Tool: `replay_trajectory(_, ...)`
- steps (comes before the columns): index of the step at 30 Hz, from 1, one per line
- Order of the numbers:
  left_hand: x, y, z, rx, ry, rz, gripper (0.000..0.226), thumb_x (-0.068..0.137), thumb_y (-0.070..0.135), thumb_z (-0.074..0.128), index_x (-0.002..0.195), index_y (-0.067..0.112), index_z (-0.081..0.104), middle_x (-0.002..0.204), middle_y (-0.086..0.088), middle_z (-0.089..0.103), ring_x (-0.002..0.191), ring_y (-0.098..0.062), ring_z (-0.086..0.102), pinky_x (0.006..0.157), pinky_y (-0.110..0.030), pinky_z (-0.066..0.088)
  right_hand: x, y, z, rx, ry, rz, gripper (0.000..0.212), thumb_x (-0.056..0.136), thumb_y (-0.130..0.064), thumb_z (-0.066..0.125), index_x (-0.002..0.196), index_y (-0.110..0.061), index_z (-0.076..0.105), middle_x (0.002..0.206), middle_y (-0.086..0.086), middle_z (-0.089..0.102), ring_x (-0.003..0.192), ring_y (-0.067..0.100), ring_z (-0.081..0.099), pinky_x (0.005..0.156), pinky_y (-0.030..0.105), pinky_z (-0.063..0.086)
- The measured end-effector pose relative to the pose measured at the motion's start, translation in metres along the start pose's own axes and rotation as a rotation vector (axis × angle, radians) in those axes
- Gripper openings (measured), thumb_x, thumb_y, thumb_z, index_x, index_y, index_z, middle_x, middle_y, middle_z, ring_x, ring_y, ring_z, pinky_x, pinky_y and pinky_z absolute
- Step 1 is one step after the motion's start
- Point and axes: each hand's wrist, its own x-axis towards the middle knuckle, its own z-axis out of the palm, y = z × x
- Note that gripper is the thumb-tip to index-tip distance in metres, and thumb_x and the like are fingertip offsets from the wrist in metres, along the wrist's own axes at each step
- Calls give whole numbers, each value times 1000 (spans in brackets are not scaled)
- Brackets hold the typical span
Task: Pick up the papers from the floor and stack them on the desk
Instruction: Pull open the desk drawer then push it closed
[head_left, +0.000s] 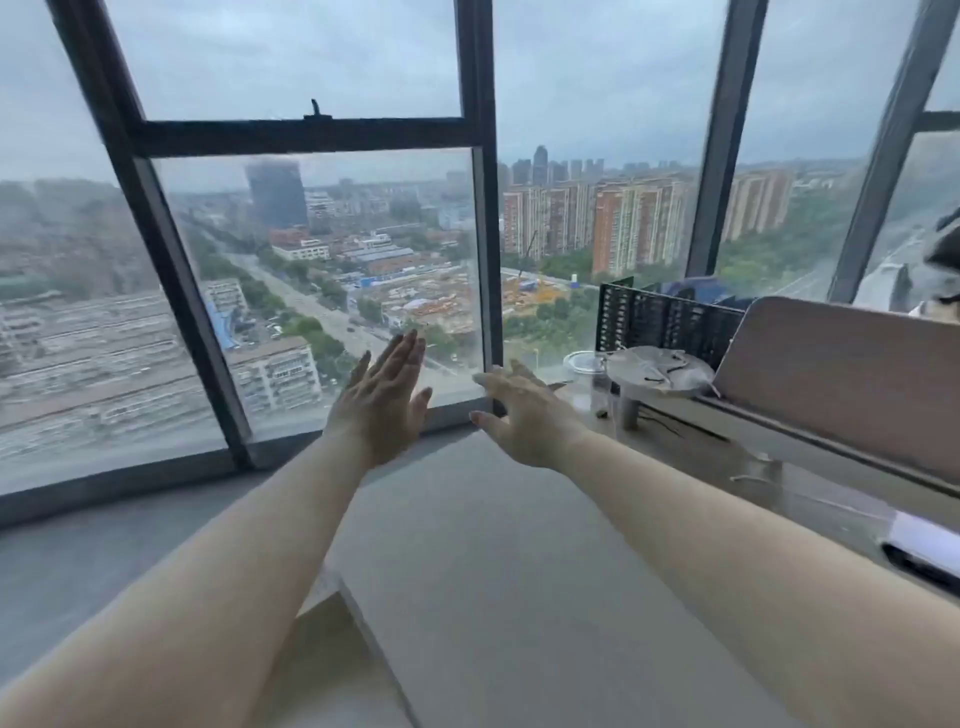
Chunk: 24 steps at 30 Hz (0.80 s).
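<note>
Both my arms are stretched forward over the grey desk (519, 545), which runs from the lower middle toward the window. My left hand (382, 400) is raised, palm out, fingers straight and a little apart, holding nothing. My right hand (524, 415) hovers palm down just above the desk's far end, fingers spread, also holding nothing. No papers show in the head view. The floor (104, 561) is a grey strip at the left, below the window, with a light brown patch (332, 660) next to the desk's near left edge.
A tall window with dark frames (480, 208) stands just beyond the desk. At the right are a beige partition panel (841, 384), a black perforated rack (670, 322), a small round stand with clutter (657, 369), a clear glass container (584, 364) and a dark phone-like item (919, 564).
</note>
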Motion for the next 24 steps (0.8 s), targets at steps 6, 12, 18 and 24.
replay_trajectory(6,-128,-80,60,88,-167,-194,64,96,39,25,151,19,-1,162,6,-4,148,-8,-4,122,-34,-2,-41,-16,144,-85,-233,-32,60,97,-44,38,151,-22,24,161,-2,19,150,18,1,120,40,10)
replay_trajectory(12,-241,-130,106,9,-182,-328,63,96,35,27,151,12,5,162,-1,2,149,-14,2,122,-37,5,-87,-35,239,-117,-311,-11,61,96,-43,39,151,-20,25,160,1,24,150,22,4,120,38,8)
replay_trajectory(18,-334,-184,144,21,-335,-589,61,97,31,29,149,7,13,161,-11,7,149,-23,6,122,-37,9,-105,-49,280,-301,-371,-27,66,93,-50,36,151,-21,22,160,2,21,149,21,12,120,44,14)
replay_trajectory(24,-380,-215,165,-2,-412,-932,64,96,35,30,150,11,8,159,-21,-6,147,-38,1,120,-46,13,-91,-60,292,-397,-343,-10,70,95,-46,34,153,-12,12,162,4,12,150,19,11,121,39,11)
